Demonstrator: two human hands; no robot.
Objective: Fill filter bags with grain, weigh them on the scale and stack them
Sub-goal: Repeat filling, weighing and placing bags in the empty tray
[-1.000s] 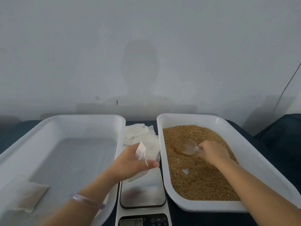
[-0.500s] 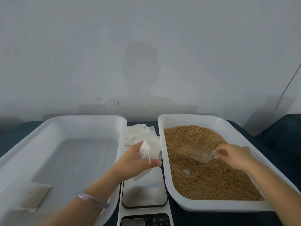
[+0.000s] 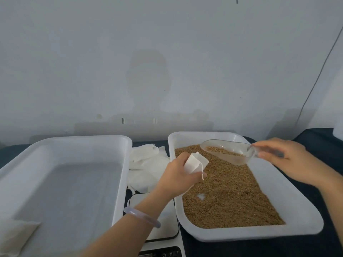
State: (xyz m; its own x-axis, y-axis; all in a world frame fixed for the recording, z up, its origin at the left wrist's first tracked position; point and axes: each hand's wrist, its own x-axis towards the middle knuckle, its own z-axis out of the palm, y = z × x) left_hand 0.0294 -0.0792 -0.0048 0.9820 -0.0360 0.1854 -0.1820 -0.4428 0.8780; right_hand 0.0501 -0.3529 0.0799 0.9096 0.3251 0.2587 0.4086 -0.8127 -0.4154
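My left hand (image 3: 177,176) grips a white filter bag (image 3: 195,162) with its mouth held open, over the left part of the grain tray (image 3: 297,206). My right hand (image 3: 284,158) holds the handle of a clear plastic scoop (image 3: 228,151) with some grain in it, lifted above the brown grain (image 3: 230,193) just right of the bag's mouth. The scale (image 3: 163,216) sits between the two trays, partly hidden by my left forearm. One filled bag (image 3: 16,236) lies in the near left corner of the left tray (image 3: 74,182).
A pile of empty filter bags (image 3: 146,164) lies between the trays behind the scale. A grey wall rises right behind the trays, with a thin cable (image 3: 319,71) at the right. The dark tabletop (image 3: 319,141) shows at the right.
My right hand lifted the scoop out of the grain, carrying some. My left hand moved the bag rightward from above the scale to over the grain tray, close to the scoop.
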